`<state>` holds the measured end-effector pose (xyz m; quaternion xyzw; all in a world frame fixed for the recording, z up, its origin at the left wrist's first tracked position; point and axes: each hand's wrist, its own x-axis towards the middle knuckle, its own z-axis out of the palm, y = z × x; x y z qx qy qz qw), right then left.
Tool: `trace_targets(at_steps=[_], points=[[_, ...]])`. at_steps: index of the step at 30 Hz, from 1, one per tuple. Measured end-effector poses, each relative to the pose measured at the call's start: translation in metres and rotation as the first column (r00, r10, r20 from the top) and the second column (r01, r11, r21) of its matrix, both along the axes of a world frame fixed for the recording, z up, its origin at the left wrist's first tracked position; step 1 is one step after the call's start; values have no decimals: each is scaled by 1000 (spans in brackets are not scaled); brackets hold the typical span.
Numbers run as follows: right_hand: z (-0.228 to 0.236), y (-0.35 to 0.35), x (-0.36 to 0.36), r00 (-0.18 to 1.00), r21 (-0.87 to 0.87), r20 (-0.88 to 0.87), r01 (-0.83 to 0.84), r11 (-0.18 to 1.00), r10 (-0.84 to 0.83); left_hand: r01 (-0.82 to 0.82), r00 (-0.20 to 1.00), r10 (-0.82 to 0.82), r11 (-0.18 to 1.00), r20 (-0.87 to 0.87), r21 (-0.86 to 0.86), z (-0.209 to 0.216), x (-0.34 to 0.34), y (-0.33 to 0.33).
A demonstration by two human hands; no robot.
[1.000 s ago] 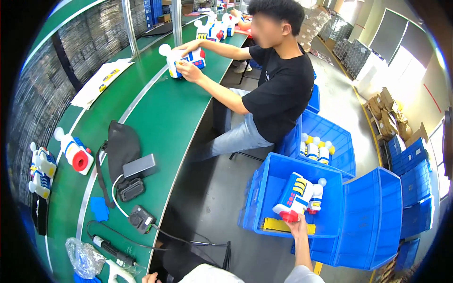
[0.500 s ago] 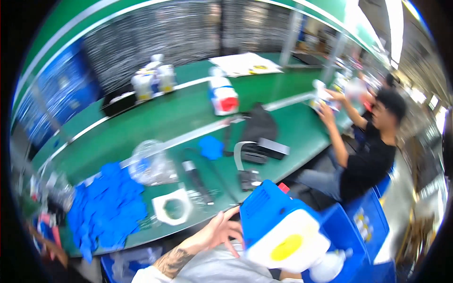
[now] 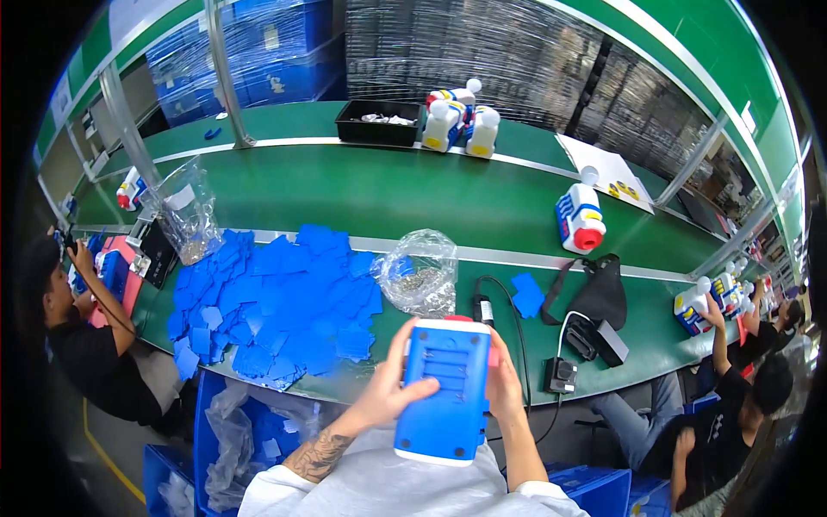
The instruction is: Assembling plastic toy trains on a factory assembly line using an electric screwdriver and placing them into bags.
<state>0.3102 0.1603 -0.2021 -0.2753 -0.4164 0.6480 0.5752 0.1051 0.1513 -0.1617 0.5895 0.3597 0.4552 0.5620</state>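
Fingers of both hands are wrapped around a blue toy body (image 3: 444, 389): the left hand (image 3: 389, 383) grips its left side with the thumb laid across the ribbed back panel, and the right hand (image 3: 504, 388) clasps the right side, where a red part shows at the top edge. The toy is held up over the near edge of the green bench (image 3: 362, 198), back panel facing the camera. A second ago the right hand was down in a blue crate on the floor, lifting this piece out; half a second ago it was swinging up close to the lens. Now it is steady before the bench and in both hands, so the fetching looks finished and the piece seems ready to be worked on. Just beyond it on the bench lie a heap of blue plastic plates (image 3: 276, 302) toward the left, a clear bag of small parts (image 3: 420, 274), and a black cable with its box (image 3: 560, 375) at the right. A finished toy (image 3: 579, 220) stands farther back.
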Motion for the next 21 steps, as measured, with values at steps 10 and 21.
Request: trace_targets(at_steps=[10, 21], points=[[-24, 30, 15, 978, -167, 194, -38, 985, 71, -65, 925, 24, 993, -379, -97, -10, 13, 6], [-7, 38, 0, 803, 155, 595, -67, 986, -39, -268, 325, 440, 892, -837, 364, -57, -79, 4]])
